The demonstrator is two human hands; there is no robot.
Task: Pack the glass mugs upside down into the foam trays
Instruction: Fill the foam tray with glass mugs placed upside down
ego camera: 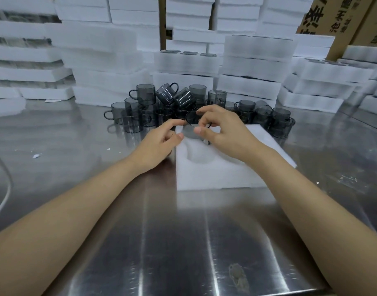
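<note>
A white foam tray lies on the steel table in front of me, with a round pocket showing empty near its left middle. My right hand pinches a smoky grey glass mug by rim and handle over the tray's far left pocket. My left hand is at the tray's left edge, fingers curled, fingertips by the mug's side; whether it touches the mug is unclear. Behind the tray sits a heap of several loose grey mugs, some upright, some tipped.
Stacks of white foam trays fill the back of the table, some holding mugs. Cardboard boxes stand at the far right. Small foam crumbs lie on the steel table. A white cable curves at the left.
</note>
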